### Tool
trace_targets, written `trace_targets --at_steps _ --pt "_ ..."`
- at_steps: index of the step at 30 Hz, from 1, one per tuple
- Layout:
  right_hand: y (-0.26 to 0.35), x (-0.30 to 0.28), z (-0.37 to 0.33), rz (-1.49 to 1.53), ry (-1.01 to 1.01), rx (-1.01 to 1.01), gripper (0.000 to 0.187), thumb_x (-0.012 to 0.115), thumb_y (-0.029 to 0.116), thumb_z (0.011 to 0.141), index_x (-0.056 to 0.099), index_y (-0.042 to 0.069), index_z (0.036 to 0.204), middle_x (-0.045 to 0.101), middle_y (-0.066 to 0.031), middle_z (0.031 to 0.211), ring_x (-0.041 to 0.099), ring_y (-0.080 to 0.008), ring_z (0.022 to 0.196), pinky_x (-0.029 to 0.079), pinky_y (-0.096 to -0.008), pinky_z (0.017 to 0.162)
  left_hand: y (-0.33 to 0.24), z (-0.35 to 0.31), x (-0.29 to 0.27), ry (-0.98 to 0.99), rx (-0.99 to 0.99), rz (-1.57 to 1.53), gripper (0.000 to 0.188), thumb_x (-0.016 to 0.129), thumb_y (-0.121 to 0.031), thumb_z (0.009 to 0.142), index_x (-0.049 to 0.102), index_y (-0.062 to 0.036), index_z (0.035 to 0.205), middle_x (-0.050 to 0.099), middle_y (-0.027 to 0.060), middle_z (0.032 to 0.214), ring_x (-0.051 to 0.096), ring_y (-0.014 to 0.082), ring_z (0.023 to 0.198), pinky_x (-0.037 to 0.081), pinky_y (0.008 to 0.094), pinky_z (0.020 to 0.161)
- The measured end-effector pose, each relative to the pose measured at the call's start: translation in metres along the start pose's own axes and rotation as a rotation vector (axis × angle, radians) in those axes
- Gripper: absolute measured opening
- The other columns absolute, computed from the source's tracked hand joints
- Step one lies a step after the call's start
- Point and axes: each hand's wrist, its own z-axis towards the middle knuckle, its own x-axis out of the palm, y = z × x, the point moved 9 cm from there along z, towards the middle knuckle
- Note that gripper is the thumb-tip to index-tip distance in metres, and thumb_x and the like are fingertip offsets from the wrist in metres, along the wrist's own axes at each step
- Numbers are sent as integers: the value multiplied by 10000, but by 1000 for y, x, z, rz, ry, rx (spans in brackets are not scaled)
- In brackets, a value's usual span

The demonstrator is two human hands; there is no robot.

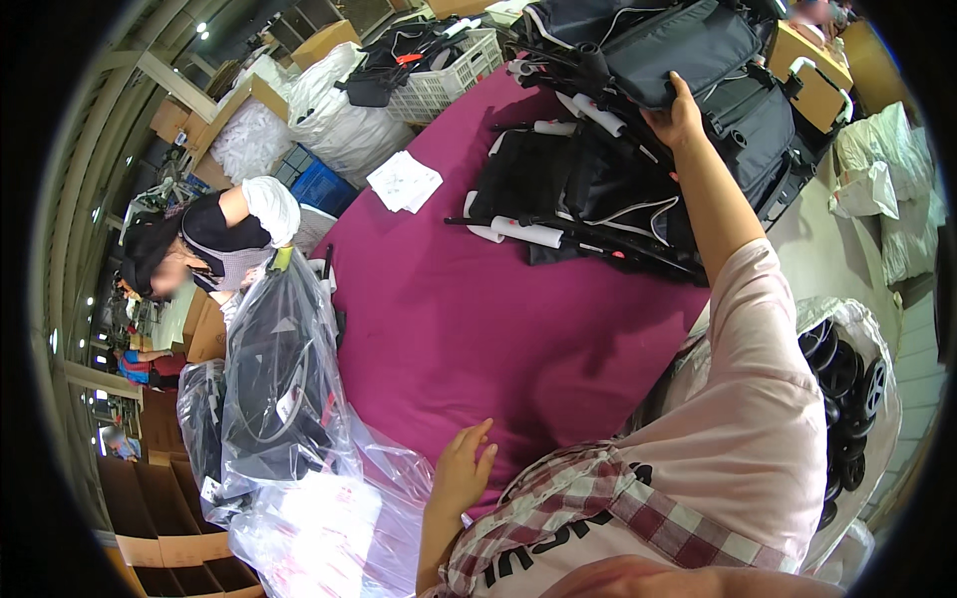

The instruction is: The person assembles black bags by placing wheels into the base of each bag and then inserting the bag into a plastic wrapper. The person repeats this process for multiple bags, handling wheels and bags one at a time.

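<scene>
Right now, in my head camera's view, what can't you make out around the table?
- Right hand, head view: its grip; the hand itself and the black pad hide some fingers.
- Black stack, head view: its top, cut off by the upper edge.
- Papers, head view: markings too small.
- Wheels, head view: how many; they overlap, and the sack covers some.
</scene>
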Motion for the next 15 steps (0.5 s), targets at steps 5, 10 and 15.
trace_targets --at_steps 5,10,15 --pt "6 18 27 68 94 -18 292 624 141 889 551 -1 1133 647 -129 1101 674 -285 942 561 -434 796 -13 11 0 5 -14 -23 389 626 -145 905 587 -45 1279 640 166 1121 644 302 1020 493 373 904" --pt "6 18 24 -8 70 -6 245 595 104 871 544 -37 1065 630 -173 1065 667 -323 909 577 -465 772 -16 6 3 31 -3 -1 399 622 -156 916 566 -50 1297 621 167 1178 636 301 1032 501 398 900" --pt "29 45 -6 -298 -57 -83 260 614 158 859 570 -2 1059 627 -147 1014 653 -284 847 570 -395 667 -8 -11 1 -7 19 -18 396 622 -165 919 566 -47 1293 622 164 1164 641 296 1008 507 392 890"
